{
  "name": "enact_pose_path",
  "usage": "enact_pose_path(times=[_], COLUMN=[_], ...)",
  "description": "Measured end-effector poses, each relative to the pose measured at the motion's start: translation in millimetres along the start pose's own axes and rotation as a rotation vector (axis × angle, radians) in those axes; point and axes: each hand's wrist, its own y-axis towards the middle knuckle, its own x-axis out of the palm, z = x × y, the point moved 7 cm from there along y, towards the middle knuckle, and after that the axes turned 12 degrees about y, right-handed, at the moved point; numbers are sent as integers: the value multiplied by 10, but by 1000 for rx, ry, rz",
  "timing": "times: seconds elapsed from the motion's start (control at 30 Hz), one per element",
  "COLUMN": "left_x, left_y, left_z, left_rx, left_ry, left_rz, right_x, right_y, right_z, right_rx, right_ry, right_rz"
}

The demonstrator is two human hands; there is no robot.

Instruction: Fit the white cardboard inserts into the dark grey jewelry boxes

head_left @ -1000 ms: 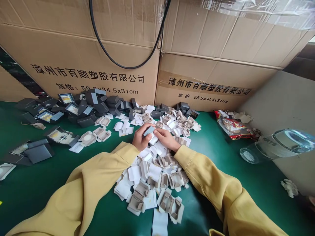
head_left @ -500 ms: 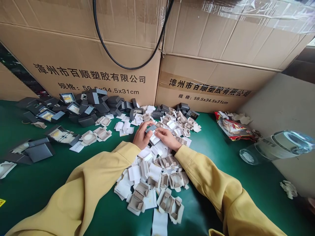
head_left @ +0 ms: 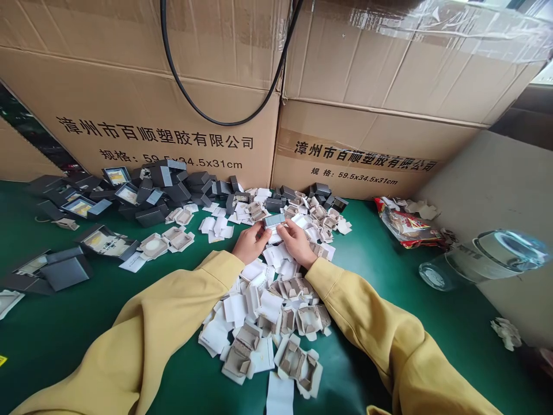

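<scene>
Cartons [head_left: 207, 95] line the top of the frame behind the green counter [head_left: 367, 248]. Card pieces [head_left: 271, 304] lie heaped at lower centre, presumably within reach. Mid-frame, the left hand [head_left: 249, 245] and right hand [head_left: 298, 243], wrists angled inward, hold a small blue-grey box [head_left: 274, 220] between their fingers, apparently to steady it.

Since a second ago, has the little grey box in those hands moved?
Yes: the little grey box has moved right and slightly closer to the cartons, judged by the seam between them.
</scene>
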Motion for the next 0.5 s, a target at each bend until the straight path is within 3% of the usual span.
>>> enact_pose_path(times=[0.33, 0.5], left_x=[47, 83], left_y=[44, 63], left_z=[-169, -229], left_rx=[-24, -25], left_ry=[-257, -273], left_rz=[14, -11], right_x=[35, 58], right_y=[-6, -14], right_z=[19, -27], right_rx=[-26, -62], right_ry=[-69, -137], right_rz=[-71, -94])
